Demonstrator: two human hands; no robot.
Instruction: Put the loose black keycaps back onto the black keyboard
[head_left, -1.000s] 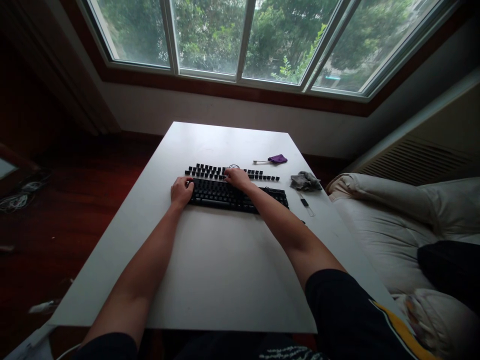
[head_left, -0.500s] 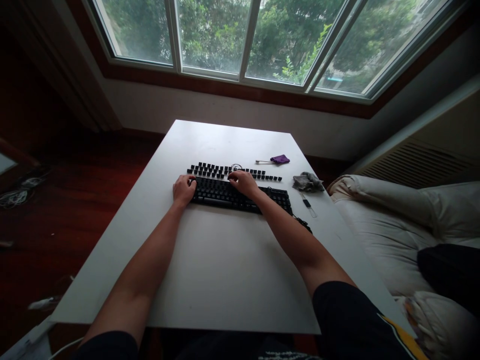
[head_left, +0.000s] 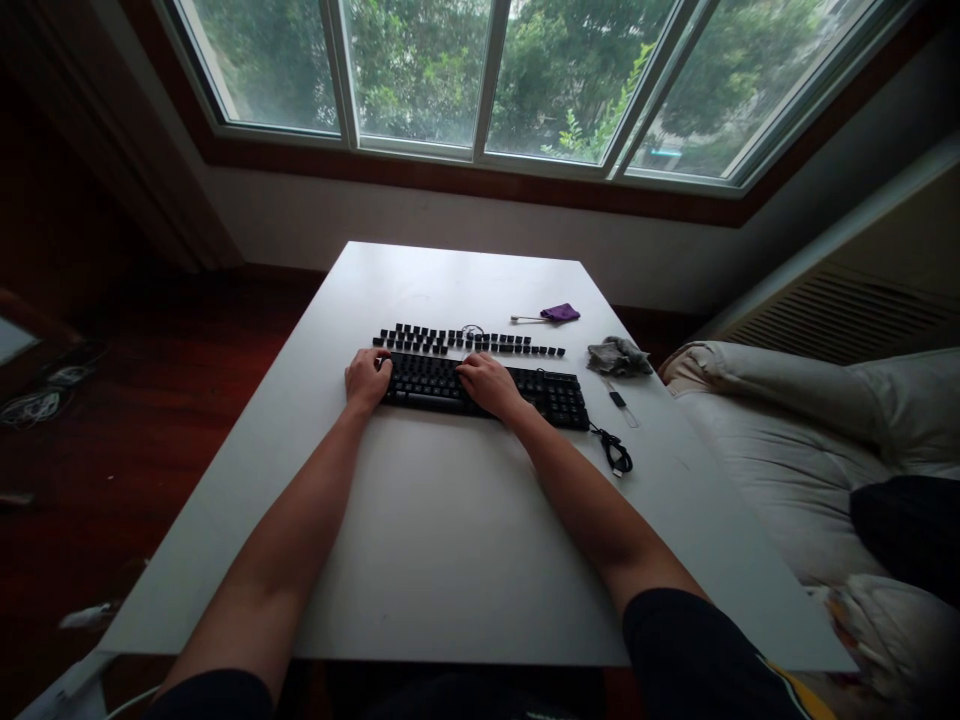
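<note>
The left hand [head_left: 365, 378] is at the nine o'clock end of the long black plastic keyboard [head_left: 431, 385], its thumb and fingers curled about the corner; I cannot tell how firmly they close. The right hand [head_left: 489, 382] lies over the middle of the keyboard, with the fingers bent down to the keys. Whether these fingertips are together or apart, I cannot tell. The keyboard lies flat on the white worktop [head_left: 450, 530].

Taking the keyboard as the centre of the clock, with the window [head_left: 480, 90] at twelve, small black loose keycaps [head_left: 504, 348] stand in uneven rows just beyond it, at twelve o'clock. Between one and two o'clock lies a purple cloth [head_left: 561, 313], a thin pale stick beside it. Between two and three is a crumpled grey cloth [head_left: 619, 356]. At three, a small tool with black handle and wire loop [head_left: 617, 400] lies near. At four, a coiled black cable [head_left: 616, 455] rests.
</note>
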